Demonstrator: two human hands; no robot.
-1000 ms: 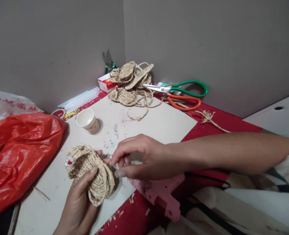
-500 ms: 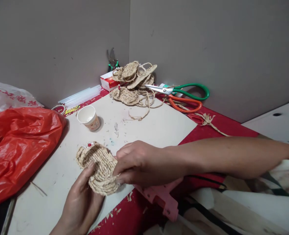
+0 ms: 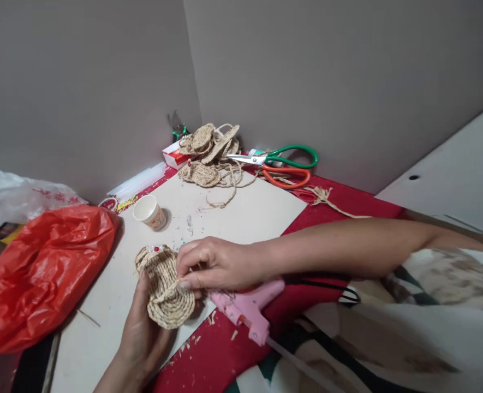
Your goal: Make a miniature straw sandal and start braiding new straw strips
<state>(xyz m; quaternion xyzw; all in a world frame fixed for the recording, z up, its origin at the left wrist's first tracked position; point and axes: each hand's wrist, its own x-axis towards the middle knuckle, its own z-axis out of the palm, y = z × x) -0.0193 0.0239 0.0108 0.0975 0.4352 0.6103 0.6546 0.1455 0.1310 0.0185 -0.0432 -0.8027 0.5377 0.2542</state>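
Observation:
A small woven straw sandal (image 3: 165, 284) with white and red beads at its toe lies on a pale board (image 3: 233, 213). My left hand (image 3: 141, 333) cups it from below, thumb on its left edge. My right hand (image 3: 210, 265) reaches across from the right, fingers pinched on a straw strap over the sandal's middle. A pink glue gun (image 3: 247, 308) lies just right of the sandal, under my right wrist.
A paper cup (image 3: 150, 211) stands behind the sandal. More woven straw pieces (image 3: 208, 153) are piled in the corner by a red box (image 3: 173, 157). Green scissors (image 3: 284, 158) and orange scissors (image 3: 288, 176) lie at the back. A red plastic bag (image 3: 40, 273) fills the left.
The sandal was turned from folded upright to lying flat with its sole down. My right hand went from pinching beside it to pressing a strap on top. The camera shifted right.

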